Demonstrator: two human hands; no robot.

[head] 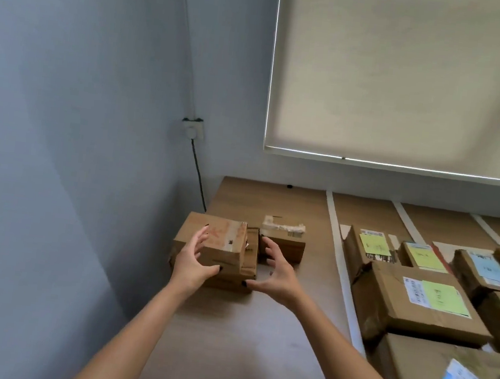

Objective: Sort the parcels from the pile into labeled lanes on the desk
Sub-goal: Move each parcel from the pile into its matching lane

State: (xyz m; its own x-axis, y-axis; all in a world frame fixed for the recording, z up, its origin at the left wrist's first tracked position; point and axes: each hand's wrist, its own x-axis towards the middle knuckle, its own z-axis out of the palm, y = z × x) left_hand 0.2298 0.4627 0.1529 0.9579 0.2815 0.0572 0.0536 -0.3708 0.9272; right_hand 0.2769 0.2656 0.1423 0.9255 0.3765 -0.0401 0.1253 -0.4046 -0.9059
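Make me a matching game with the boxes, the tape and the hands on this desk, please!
Things:
1. box with red scribbles
2. white tape strip
3. box with a green note
4. right hand

Places or states:
A. lies in a lane to the right of the tape
B. runs along the desk between the pile and the lanes
C. open, fingers spread, just right of the near box
D. under the left hand, at the desk's left edge

Pairs: 1-D, 2-B, 3-A, 4-C
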